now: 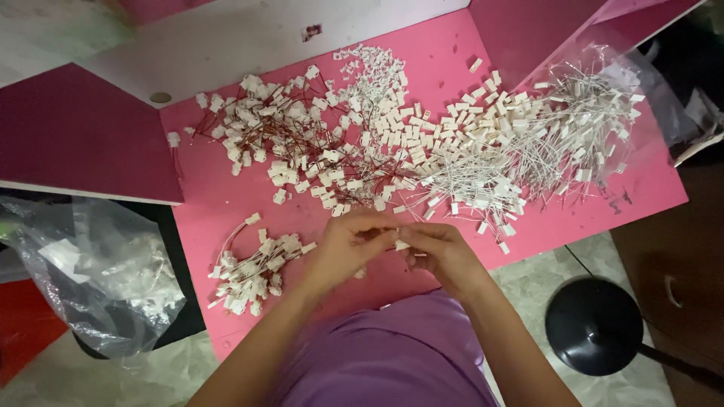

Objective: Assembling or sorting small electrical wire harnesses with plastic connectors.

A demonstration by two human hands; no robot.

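Observation:
My left hand (pixel 349 246) and my right hand (pixel 443 252) meet over the near edge of a pink table (pixel 219 203). Together they pinch a small white plastic connector (pixel 402 245) with thin wires; the fingers hide most of it. Just left of my left hand lies a small heap of white connectors with white wires (pixel 253 271). Farther back spreads a pile of connectors with red wires (pixel 290 143), loose white connector housings (pixel 396 124) in the middle, and a big tangle of white-wired connectors (pixel 528 143) on the right.
A clear plastic bag with white parts (pixel 105 267) hangs off the table's left side. Another clear bag (pixel 603 83) lies under the right pile. A black round stool base (pixel 596 324) stands on the floor at right. A white panel (pixel 249 38) borders the back.

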